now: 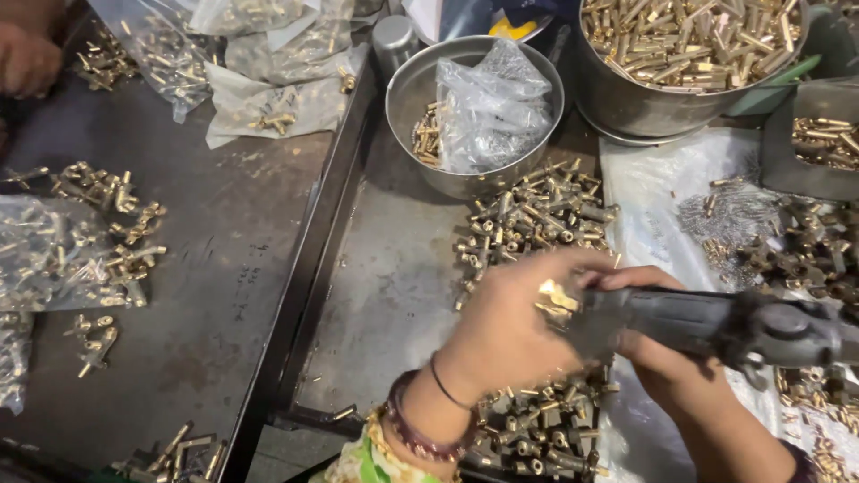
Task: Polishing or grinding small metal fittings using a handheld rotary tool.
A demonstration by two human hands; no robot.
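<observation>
My left hand [510,326] pinches a small brass fitting [557,300] between thumb and fingers, with bangles and a thread on its wrist. My right hand [658,353] grips a dark grey power driver [734,326] lying sideways, its nose pressed against the fitting. Both hands hover over a metal tray [385,277] strewn with a heap of brass fittings [532,219]. More brass fittings [537,438] lie under my left wrist.
A steel bowl [407,98] holds a clear plastic bag and a few brass parts. A big pot of brass pieces [689,36] stands at the back right. Bagged fittings [54,255] lie left. Another person's hand [27,58] is at top left.
</observation>
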